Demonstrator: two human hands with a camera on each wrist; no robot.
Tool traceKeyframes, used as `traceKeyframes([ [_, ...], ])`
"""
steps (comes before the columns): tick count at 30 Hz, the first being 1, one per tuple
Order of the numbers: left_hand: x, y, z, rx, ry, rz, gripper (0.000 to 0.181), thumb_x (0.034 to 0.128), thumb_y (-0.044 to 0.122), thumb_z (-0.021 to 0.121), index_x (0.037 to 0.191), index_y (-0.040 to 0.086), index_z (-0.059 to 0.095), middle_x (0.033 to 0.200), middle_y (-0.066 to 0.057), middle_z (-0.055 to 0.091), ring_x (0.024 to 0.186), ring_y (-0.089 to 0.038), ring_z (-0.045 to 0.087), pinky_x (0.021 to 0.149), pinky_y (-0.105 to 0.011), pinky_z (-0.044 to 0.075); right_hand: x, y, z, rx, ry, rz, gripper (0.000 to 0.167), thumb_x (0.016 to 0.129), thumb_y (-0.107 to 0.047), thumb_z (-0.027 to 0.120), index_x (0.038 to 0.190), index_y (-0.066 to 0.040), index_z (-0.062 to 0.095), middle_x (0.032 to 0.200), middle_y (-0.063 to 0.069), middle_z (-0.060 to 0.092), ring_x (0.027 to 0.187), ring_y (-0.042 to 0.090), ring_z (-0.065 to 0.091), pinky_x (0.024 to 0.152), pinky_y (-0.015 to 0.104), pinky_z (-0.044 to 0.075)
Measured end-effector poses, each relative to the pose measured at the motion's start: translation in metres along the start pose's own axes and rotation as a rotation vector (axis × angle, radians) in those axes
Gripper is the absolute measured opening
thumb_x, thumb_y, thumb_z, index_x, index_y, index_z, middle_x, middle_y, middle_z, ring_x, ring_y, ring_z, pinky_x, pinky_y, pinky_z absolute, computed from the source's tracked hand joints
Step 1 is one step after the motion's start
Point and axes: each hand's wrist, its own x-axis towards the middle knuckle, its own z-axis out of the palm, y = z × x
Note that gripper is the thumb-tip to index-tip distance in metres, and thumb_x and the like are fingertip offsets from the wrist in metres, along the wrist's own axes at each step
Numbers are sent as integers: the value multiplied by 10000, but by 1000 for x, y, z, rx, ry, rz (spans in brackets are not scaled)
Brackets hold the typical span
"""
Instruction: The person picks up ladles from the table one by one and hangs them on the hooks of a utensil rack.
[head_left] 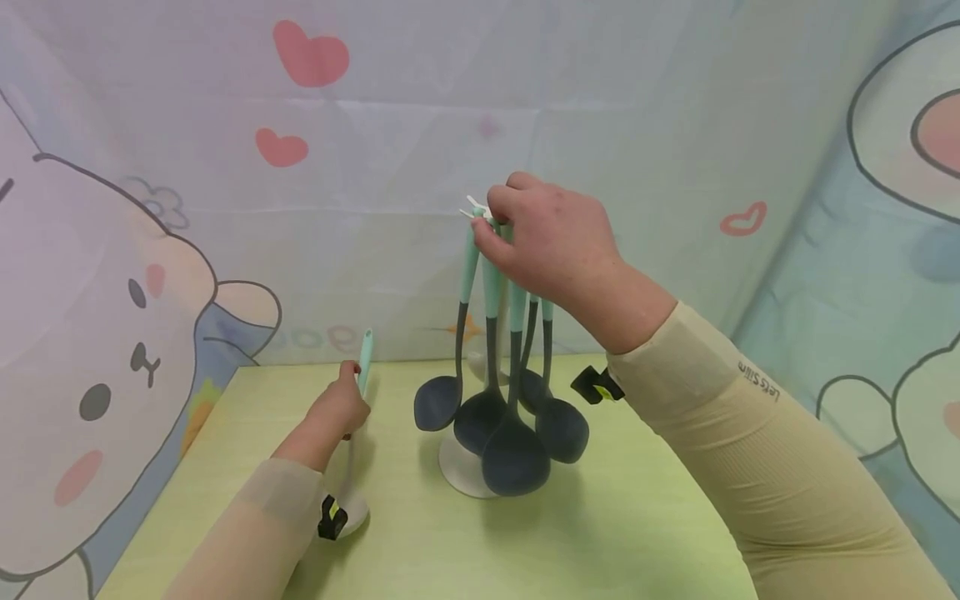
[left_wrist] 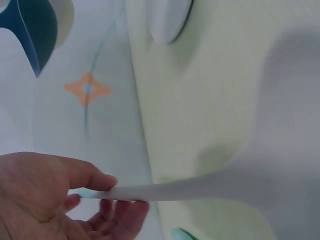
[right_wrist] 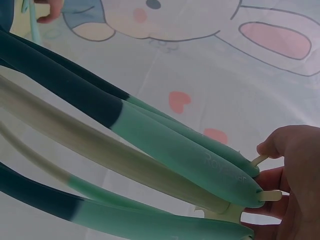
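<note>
My left hand (head_left: 339,410) grips a kitchen utensil with a mint handle (head_left: 366,354) and a pale head (head_left: 354,512). In the left wrist view its pale shaft (left_wrist: 165,192) lies between thumb and fingers, and the broad head fills the right side; its exact kind is unclear. My right hand (head_left: 561,242) holds the top of a white utensil stand (head_left: 459,467), fingers curled about its hooks (right_wrist: 270,195). Several dark utensils with mint handles hang there, including a ladle (head_left: 516,458). The right palm hides part of the stand's top.
The stand rises from a pale green table (head_left: 405,550). Behind the table hangs a cartoon-printed cloth (head_left: 420,150). Black wrist cameras (head_left: 597,385) sit at both cuffs. A pale utensil (head_left: 480,362) hangs at the stand's rear, partly hidden.
</note>
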Motion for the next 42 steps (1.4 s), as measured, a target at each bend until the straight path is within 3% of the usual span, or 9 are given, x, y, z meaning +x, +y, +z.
traceKeyframes([
  [5,0,10,-5,24,85,83,684,919,35,532,1480,129,152,1079,-259,530,640,-263,547,510,-321,425,0,0,0,7,13,0,265,991,-372,470,838,-168,546,879,-28,516,648,196,506,552,382,428],
  [11,-5,26,-10,-56,156,144,686,914,50,494,1498,166,153,1150,-223,527,642,-256,530,522,-329,413,0,0,2,19,23,-14,264,984,-357,479,806,-169,524,864,-32,510,645,190,499,545,374,417],
  [17,-17,56,-23,-176,233,254,667,941,71,454,1531,187,166,1176,-153,500,626,-240,481,544,-340,407,-1,1,2,15,25,-13,257,980,-342,471,799,-164,512,859,-26,501,641,195,492,547,371,415],
  [23,-28,85,-38,-198,331,352,614,974,113,458,1522,251,218,1138,-79,488,755,-234,571,572,-361,448,-1,3,2,17,33,-16,257,976,-323,452,785,-157,491,858,-18,495,634,202,479,546,367,398],
  [30,-38,108,-45,-206,364,420,589,1005,148,478,1530,277,244,1172,-43,496,933,-220,601,617,-370,501,-1,7,2,27,55,-20,251,964,-301,459,760,-156,472,833,-8,477,631,205,462,540,364,375],
  [42,-51,136,-49,-188,429,544,596,1011,92,509,1535,270,287,1210,-71,515,1012,-227,583,691,-392,516,-2,10,3,38,74,-27,245,951,-285,469,747,-150,484,843,-4,495,625,213,469,557,365,393],
])
